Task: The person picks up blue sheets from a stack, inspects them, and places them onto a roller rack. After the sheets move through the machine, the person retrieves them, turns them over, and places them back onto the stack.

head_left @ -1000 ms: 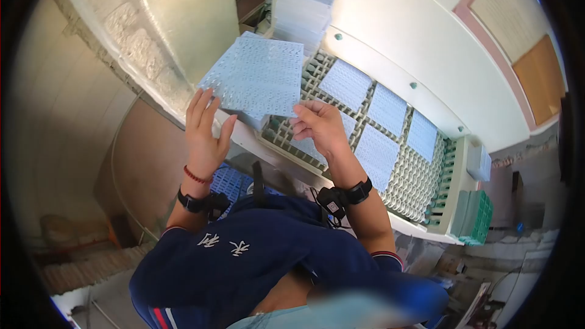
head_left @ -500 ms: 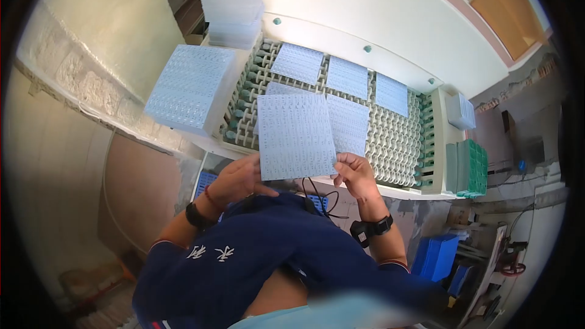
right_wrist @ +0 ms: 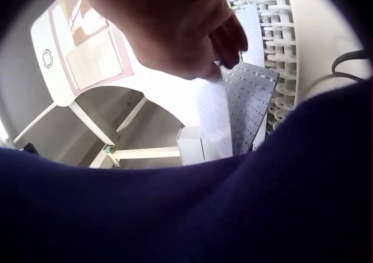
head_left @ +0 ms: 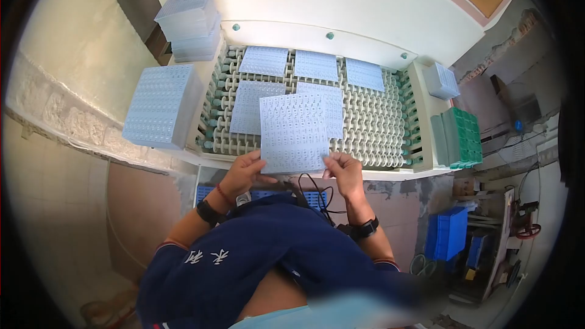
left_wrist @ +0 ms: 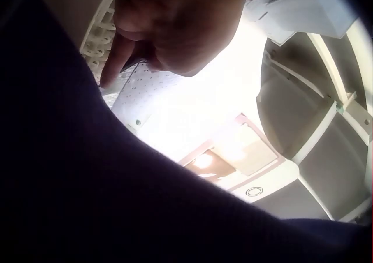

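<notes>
Both hands hold a pale blue dotted sheet [head_left: 294, 134] over the front of the roller bed. The left hand [head_left: 242, 173] pinches its lower left corner between thumb and fingers; the right hand [head_left: 346, 173] pinches the lower right corner. In the left wrist view the left hand [left_wrist: 178, 24] is dark against the bright sheet. The right wrist view shows the right hand [right_wrist: 180, 30] gripping the dotted sheet [right_wrist: 250, 97] at its edge. Behind it, two sheets [head_left: 251, 106] lie on the rollers, partly covered, and several more form the back row [head_left: 315, 65].
A tall stack of blue sheets [head_left: 158, 103] stands left of the rollers [head_left: 378, 128], with clear trays [head_left: 189, 21] behind it. Green racks [head_left: 460, 137] and a small stack [head_left: 443, 80] sit at the right end. A blue bin [head_left: 446, 233] is at lower right.
The held sheet has moved from above the left stack to in front of the body over the rollers. The left hand, earlier spread beside the sheet, now grips its corner. The view has turned.
</notes>
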Tool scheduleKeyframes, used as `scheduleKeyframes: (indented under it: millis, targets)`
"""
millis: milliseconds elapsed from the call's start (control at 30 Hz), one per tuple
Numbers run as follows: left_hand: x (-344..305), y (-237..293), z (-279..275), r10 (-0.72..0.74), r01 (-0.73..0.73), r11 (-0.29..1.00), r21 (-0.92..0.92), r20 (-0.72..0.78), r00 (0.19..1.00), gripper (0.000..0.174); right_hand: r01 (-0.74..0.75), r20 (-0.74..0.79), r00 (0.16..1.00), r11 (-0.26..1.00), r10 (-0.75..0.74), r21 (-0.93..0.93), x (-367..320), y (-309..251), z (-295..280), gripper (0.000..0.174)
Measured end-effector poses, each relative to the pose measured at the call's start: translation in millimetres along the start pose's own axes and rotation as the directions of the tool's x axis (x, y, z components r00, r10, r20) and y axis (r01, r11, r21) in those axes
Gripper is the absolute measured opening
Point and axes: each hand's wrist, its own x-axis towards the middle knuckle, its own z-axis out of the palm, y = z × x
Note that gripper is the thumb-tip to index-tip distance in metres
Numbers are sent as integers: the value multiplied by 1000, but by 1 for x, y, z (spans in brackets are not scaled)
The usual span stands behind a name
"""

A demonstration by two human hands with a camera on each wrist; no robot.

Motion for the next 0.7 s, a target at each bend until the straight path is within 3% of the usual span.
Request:
scheduleKeyframes:
  millis: [33, 100, 133, 200, 267, 400, 433, 467, 500, 567, 633, 700]
  targets:
    - [-2, -2, -2, 1, -1, 1000, -1, 2, 1000, 32, -237, 107, 971, 933, 216, 272, 6, 1, -7, 16]
    - [-7, -5, -9, -27, 24, 992, -120, -21, 999, 33, -188, -9, 979, 926, 202, 327, 20, 17, -27, 15]
    - [-11, -4, -13, -21, 18, 992, -123, -21, 1000, 33, -219, -80, 959, 894, 271, 391, 29, 30, -42, 16]
    - [-23, -2, -21, -28, 21, 994, -111, -65, 998, 31, -148, -220, 944, 909, 248, 389, 48, 63, -85, 15]
    - [-34, -6, -33, -1, -7, 994, -105, -82, 997, 31, -135, -329, 913, 939, 242, 315, 67, 91, -126, 14]
    - [-46, -10, -42, 36, -46, 994, -99, -97, 995, 31, -210, -328, 908, 962, 258, 175, 101, 130, -176, 22]
    - [-49, -9, -42, 40, -50, 994, -100, -94, 995, 31, -183, -371, 919, 978, 133, -102, 108, 137, -180, 26]
    - [-51, -11, -43, 44, -54, 994, -99, -100, 994, 31, -151, -376, 927, 916, 0, -371, 114, 145, -183, 30]
    - [-51, -14, -46, 35, -44, 994, -99, -91, 995, 31, -145, -369, 929, 918, -2, -370, 118, 147, -183, 30]
    - [-55, -16, -47, 23, -33, 994, -101, -93, 995, 32, -44, -352, 835, 587, -423, -808, 122, 154, -181, 33]
    - [-55, -15, -43, 49, -56, 993, -100, -76, 996, 33, -66, -341, 867, 594, -364, -802, 115, 114, -156, 32]
    - [-54, -18, -43, 51, -60, 993, -103, -80, 995, 34, -22, -239, 961, 820, -141, -572, 106, 89, -125, 33]
